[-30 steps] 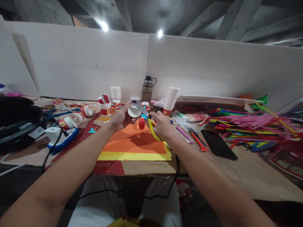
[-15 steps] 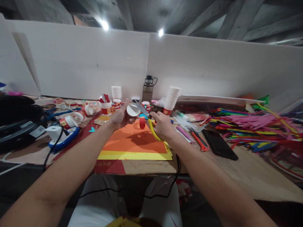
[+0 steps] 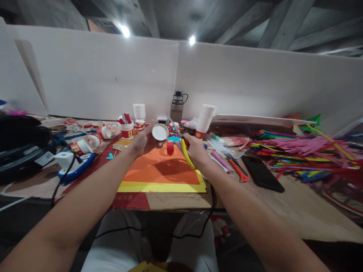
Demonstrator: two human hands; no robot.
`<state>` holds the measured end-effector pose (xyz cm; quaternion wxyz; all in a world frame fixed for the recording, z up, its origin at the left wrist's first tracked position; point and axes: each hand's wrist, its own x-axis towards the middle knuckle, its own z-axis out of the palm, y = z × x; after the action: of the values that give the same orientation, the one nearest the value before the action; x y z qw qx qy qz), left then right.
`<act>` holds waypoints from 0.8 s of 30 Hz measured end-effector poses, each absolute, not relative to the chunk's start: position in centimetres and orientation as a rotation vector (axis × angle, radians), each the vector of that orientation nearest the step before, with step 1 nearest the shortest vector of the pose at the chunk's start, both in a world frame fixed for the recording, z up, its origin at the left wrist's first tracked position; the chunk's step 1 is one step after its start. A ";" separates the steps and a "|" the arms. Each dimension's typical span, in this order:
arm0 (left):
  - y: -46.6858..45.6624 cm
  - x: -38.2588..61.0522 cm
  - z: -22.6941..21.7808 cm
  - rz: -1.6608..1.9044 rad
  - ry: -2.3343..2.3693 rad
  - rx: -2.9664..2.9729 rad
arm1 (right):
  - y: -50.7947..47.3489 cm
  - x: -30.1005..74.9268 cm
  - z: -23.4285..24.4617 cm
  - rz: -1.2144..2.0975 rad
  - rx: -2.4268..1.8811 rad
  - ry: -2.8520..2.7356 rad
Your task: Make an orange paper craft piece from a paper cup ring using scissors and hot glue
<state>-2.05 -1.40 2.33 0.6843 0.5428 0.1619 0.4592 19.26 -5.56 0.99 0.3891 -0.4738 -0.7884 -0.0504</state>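
My left hand (image 3: 144, 141) grips a white paper cup (image 3: 160, 133), its round open mouth turned towards me. Yellow-handled scissors (image 3: 186, 152) are in my right hand (image 3: 195, 148), blades pointing up and away, a little to the right of the cup and apart from it. Just below the cup a red curled strip (image 3: 170, 147) shows; whether it is joined to the cup I cannot tell. Beneath both hands lie orange paper sheets (image 3: 159, 170) over yellow ones (image 3: 161, 187). The fingertips of both hands are partly hidden.
Behind stand a water bottle (image 3: 177, 107) and a tall cup stack (image 3: 206, 119). Cups (image 3: 81, 146), a cup of red items (image 3: 126, 129) and a blue-and-white device (image 3: 75, 168) sit left. Rightwards lie orange-handled scissors (image 3: 239, 170), a phone (image 3: 262, 173) and colourful pipe cleaners (image 3: 303, 147).
The scissors have moved right, away from the cup, and their blades point more steeply upward. The cup's mouth is no longer crossed by a blade. My left hand has barely moved.
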 end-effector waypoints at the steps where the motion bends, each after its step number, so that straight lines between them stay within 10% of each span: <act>1: -1.4 -2.0 2.2 1.053 0.318 1.233 | -5.5 19.3 1.1 -0.104 -1.193 -1.973; 24: -1.3 -1.7 1.7 1.079 0.250 1.241 | -5.8 19.2 1.3 0.015 -1.185 -1.877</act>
<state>-1.69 -1.35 1.67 0.6737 0.5513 0.1113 0.4794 19.20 -5.81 1.34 0.4446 -0.4782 -0.7574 0.0061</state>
